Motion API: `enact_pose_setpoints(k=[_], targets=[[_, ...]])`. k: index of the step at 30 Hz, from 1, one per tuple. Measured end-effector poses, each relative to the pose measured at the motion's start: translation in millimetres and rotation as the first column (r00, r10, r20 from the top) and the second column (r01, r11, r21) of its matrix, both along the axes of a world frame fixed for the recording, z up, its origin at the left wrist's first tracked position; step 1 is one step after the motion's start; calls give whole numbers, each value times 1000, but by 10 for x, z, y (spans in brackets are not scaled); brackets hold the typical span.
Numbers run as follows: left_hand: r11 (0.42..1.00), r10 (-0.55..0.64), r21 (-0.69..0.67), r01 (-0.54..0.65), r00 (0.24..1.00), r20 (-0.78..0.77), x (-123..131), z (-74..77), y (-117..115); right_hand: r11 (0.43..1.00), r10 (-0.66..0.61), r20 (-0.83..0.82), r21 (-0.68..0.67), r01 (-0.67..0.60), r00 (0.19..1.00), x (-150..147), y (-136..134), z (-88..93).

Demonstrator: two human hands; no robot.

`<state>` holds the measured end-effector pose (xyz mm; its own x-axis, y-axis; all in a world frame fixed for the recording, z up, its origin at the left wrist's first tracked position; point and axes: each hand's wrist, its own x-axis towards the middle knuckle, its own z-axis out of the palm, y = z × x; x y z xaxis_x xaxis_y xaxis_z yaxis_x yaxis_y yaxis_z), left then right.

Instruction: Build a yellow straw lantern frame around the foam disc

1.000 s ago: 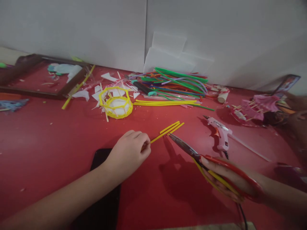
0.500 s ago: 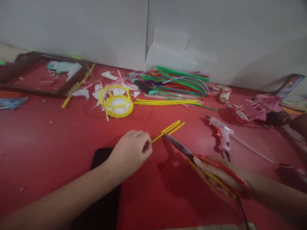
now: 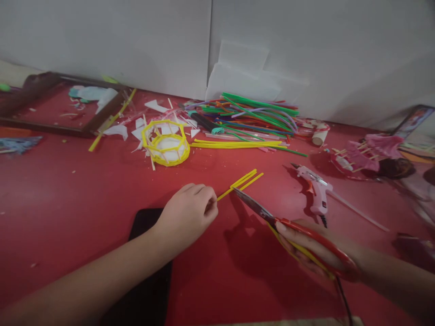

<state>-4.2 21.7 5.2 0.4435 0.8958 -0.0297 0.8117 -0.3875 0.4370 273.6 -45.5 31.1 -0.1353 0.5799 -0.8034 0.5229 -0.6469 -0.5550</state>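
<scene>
My left hand [image 3: 192, 206] is closed in a pinch at the lower end of a thin yellow stick [image 3: 224, 194]. Short yellow sticks [image 3: 252, 180] lie beyond it on the red table [image 3: 200, 280]. Red-handled scissors [image 3: 299, 226] are in my right hand [image 3: 306, 249], their blades looking closed and the tip beside the yellow sticks. A bent yellow strip [image 3: 314, 260] is also held under the scissors' handle. Behind my left hand stands a round yellow frame [image 3: 166, 142] with a white base.
A pink glue gun [image 3: 317, 190] lies right of the sticks, its cord running past my right hand. Colourful pipe cleaners [image 3: 254, 113] are piled at the back. A black phone-like slab [image 3: 146, 271] lies under my left forearm. A dark frame [image 3: 44, 129] sits far left.
The view has shifted very slightly. Both hands keep their holds, and the scissors stay beside the yellow sticks.
</scene>
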Motion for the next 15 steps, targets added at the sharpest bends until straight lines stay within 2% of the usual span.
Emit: enact_pose_setpoints(k=[5,15], targets=[[1000,-8,13,8,1000,-3,7,-10,3,998,25,34,-51,-23,999,-14,13,-8],[999,-23,40,23,1000,-10,1,-12,-3,997,70,23,-37,-69,997,-54,49,80]])
